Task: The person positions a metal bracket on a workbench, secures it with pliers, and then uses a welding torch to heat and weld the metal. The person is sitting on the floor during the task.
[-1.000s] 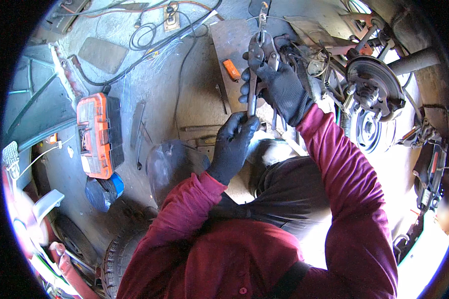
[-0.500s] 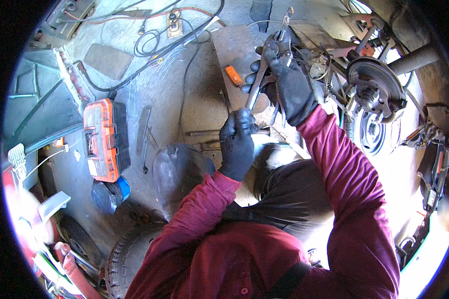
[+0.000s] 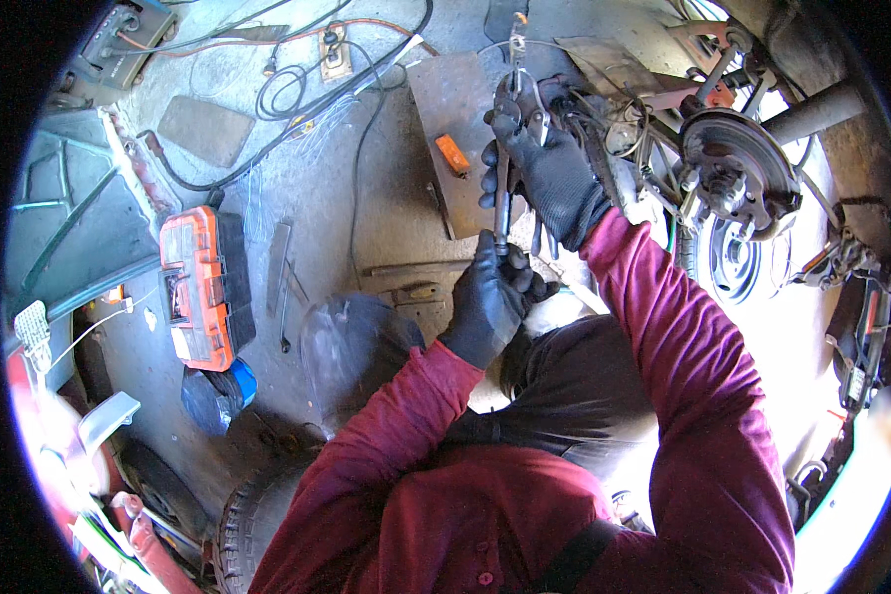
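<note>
My right hand (image 3: 554, 178), in a black glove, is wrapped around metal pliers (image 3: 503, 203) that look like locking pliers. Their long handle points down toward me, and their upper end points away. At that far end sits a narrow metal piece (image 3: 518, 45) with an orange tip; how it is gripped is hard to see. My gloved left hand (image 3: 490, 302) pinches the lower end of the handle between its fingers. Right of the pliers is a brake drum and hub assembly (image 3: 738, 173), apart from both hands.
An orange block (image 3: 452, 154) lies on a flat metal plate (image 3: 431, 94). An orange-and-black toolbox (image 3: 203, 287) stands at left, near loose long tools (image 3: 285, 297). Cables (image 3: 297, 94) cross the floor. A wheel rim (image 3: 738, 259) is beneath the hub, and a tyre (image 3: 238, 515) lies lower left.
The pliers have swung more upright and shifted slightly left with my right hand. My left hand has turned and slid down at the handle's end, its fingers now reaching rightward.
</note>
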### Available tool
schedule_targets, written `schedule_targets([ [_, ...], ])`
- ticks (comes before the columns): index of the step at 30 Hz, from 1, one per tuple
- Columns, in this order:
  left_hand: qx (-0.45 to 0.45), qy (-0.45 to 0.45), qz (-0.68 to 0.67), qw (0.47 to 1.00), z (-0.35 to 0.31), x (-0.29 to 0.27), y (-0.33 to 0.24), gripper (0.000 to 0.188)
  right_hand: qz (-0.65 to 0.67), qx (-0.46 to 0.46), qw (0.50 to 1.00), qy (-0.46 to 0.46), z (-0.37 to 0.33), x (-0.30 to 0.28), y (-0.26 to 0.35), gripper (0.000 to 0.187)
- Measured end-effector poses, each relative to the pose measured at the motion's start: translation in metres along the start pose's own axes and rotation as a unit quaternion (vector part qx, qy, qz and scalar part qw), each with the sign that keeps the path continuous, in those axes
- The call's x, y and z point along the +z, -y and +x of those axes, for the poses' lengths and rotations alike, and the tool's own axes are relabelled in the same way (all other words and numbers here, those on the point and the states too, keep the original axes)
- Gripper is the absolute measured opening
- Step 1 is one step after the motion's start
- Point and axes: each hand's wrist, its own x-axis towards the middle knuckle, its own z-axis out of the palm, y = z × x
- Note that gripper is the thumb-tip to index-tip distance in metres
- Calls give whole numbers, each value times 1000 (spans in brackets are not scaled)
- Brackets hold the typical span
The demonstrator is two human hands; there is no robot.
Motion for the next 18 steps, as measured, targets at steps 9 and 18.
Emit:
schedule_targets([
  [9,170,-12,201,965,20,-30,13,38,-11,24,1000,-15,8,2,-6,35],
  [18,56,35,-38,997,5,-12,12,45,35,14,999,8,13,-1,-13,29],
])
